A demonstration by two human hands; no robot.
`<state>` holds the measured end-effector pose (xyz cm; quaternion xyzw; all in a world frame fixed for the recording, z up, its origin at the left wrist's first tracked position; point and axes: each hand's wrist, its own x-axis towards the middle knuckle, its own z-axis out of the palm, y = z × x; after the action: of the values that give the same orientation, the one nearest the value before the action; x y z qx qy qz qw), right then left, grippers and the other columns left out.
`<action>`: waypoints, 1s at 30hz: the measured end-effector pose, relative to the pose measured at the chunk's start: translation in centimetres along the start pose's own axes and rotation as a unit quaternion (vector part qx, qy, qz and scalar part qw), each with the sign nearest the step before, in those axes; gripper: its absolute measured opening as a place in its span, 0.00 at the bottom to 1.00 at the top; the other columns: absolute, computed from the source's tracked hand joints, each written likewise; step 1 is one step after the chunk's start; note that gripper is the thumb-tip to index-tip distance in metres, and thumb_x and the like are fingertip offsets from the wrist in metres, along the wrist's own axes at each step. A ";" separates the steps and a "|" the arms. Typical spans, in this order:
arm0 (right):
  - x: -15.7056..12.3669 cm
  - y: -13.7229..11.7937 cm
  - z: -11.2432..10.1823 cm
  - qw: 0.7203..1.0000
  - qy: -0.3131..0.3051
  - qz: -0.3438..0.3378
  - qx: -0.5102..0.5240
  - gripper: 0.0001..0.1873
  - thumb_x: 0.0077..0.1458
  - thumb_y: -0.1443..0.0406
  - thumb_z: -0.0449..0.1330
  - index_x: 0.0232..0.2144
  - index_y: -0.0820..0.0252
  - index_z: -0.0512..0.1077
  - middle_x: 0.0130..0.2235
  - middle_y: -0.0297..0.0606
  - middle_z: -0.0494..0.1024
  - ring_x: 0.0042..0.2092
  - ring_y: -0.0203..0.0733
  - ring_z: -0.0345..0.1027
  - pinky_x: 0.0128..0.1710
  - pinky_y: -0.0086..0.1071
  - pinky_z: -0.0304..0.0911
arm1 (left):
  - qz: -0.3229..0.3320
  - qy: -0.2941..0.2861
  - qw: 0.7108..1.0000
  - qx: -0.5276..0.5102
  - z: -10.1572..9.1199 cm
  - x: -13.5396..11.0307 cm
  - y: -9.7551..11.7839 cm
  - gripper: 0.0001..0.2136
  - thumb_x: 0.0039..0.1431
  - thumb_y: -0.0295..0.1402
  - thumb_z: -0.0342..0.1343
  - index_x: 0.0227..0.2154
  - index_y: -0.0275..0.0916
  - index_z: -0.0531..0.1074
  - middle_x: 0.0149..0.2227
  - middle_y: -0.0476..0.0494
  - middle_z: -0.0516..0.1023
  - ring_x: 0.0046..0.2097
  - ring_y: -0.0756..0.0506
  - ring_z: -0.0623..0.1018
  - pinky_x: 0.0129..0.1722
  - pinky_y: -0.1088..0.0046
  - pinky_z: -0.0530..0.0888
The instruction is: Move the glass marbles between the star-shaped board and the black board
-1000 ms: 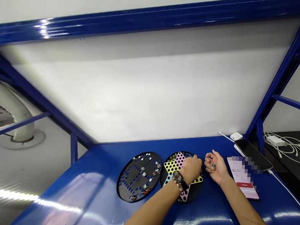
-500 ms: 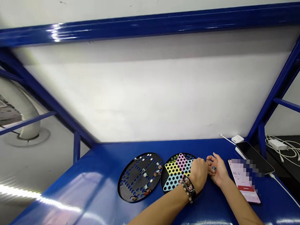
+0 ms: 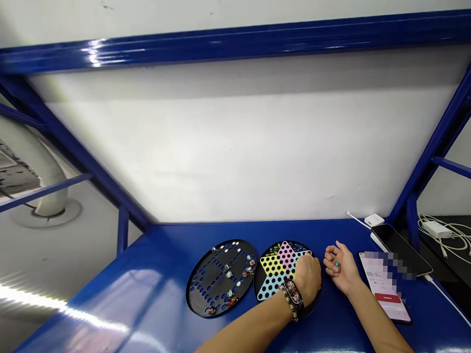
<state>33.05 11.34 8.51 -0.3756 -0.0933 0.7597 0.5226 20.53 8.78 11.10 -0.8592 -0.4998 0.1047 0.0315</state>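
My left hand (image 3: 307, 277), with a smart band and a beaded bracelet at the wrist, is over the right side of a round Chinese checkers board (image 3: 271, 266). Its fingers are curled under, and anything in them is hidden by the back of the hand. The board carries a star with pink, yellow and light blue points. To its right, my right hand (image 3: 341, 267) is held above the blue table with the fingers curled in toward the palm. A blue-stone ring sits on one finger. What those fingers enclose, if anything, cannot be made out.
Left of the star board lies a black oval tray (image 3: 203, 279) with holes and several glass marbles (image 3: 230, 294). A lit phone (image 3: 386, 292), a dark phone (image 3: 404, 249) on a cable and a white charger (image 3: 374, 220) are at the right. A blue frame (image 3: 241, 39) surrounds the table.
My left hand has moved slightly left, away from my right hand, onto the right part of the star board. A gap now shows between the two hands. The right hand stays nearly where it was.
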 end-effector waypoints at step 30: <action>-0.1 -0.4 -0.1 0.999 -0.013 0.028 0.036 0.18 0.67 0.61 0.50 0.27 0.62 0.69 0.21 0.32 0.67 0.14 0.26 0.47 0.12 0.20 0.42 | 0.021 0.012 0.990 -0.142 -2.4 -0.2 -4.6 0.15 0.57 0.43 0.65 0.42 0.39 0.79 0.45 0.39 0.80 0.46 0.39 0.81 0.43 0.67 0.77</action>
<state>33.42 11.41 8.76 -0.3492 -0.0621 0.7815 0.5132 17.05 11.06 14.23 -0.8663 -0.4913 0.0235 -0.0869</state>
